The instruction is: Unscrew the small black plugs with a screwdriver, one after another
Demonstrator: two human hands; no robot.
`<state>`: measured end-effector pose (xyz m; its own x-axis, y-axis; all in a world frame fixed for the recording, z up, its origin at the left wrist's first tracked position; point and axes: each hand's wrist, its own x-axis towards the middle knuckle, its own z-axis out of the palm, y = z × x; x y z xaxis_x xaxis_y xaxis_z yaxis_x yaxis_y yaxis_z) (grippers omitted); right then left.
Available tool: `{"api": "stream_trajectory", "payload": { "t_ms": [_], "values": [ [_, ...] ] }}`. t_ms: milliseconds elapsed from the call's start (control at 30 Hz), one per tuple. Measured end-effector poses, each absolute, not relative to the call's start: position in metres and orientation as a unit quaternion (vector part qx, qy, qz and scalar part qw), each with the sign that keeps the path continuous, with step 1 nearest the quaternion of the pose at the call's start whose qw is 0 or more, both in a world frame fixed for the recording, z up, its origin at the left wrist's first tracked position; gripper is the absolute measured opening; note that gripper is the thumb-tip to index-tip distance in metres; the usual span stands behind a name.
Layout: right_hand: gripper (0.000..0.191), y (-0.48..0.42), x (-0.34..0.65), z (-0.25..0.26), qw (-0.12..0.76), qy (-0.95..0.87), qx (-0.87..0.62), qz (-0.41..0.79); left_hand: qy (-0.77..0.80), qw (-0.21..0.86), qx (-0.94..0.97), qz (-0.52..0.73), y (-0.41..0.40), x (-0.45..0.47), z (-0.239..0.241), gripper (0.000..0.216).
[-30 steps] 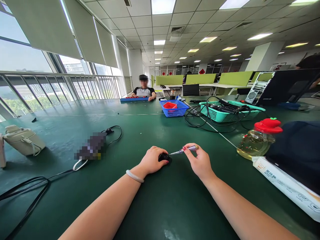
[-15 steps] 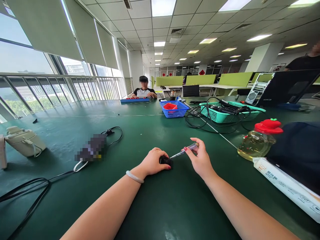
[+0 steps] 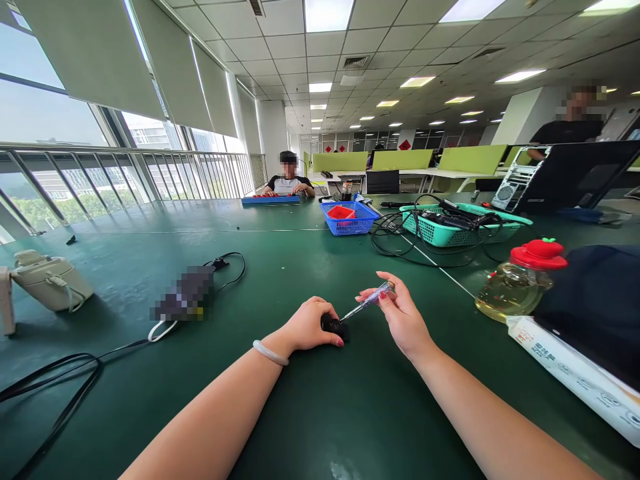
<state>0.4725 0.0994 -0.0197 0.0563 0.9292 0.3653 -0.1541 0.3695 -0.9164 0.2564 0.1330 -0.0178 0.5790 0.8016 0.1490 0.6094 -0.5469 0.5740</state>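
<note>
On the dark green table, my left hand (image 3: 314, 325) is closed around a small black object (image 3: 332, 325), thumb in front and fingers behind. Its exact kind is too small to make out. My right hand (image 3: 403, 313) grips a screwdriver (image 3: 373, 297) with a clear purplish handle, the fingers and thumb round the handle's upper end. The metal shaft slants down to the left, and its tip meets the top of the black object, or lies very close to it. Part of the object is hidden by my left fingers.
Left lie a beige bottle (image 3: 53, 281), a blurred dark device (image 3: 185, 293) and a black cable (image 3: 55, 380). Beyond are a blue basket (image 3: 350, 225) and a green basket (image 3: 430, 233) of cables. A red-lidded bottle (image 3: 515, 287) and a white packet (image 3: 570, 377) stand right. A person (image 3: 289, 180) sits opposite.
My right fingers have shifted round the screwdriver handle, which now tilts more steeply. The black object and my left hand have barely moved. A person at the far right has moved further into view.
</note>
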Motion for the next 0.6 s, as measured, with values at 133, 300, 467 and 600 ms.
{"api": "stream_trajectory", "payload": {
  "t_ms": [133,300,467,600],
  "values": [
    [0.058,0.1032,0.4736,-0.0198,0.641,-0.484,-0.373,0.464,0.406,0.239,0.859,0.202,0.1337,0.2557,-0.0187,0.045],
    [0.067,0.1063,0.475,-0.0207,0.645,-0.443,-0.388,0.488,0.407,0.244,0.857,0.198,0.1338,0.2558,-0.0192,0.044],
    [0.072,0.1075,0.4752,-0.0215,0.645,-0.42,-0.399,0.498,0.41,0.253,0.853,0.199,0.1339,0.2554,-0.0204,0.043],
    [0.073,0.1078,0.4757,-0.0217,0.645,-0.413,-0.397,0.506,0.411,0.251,0.853,0.199,0.1336,0.2553,-0.0201,0.044]
  ]
}}
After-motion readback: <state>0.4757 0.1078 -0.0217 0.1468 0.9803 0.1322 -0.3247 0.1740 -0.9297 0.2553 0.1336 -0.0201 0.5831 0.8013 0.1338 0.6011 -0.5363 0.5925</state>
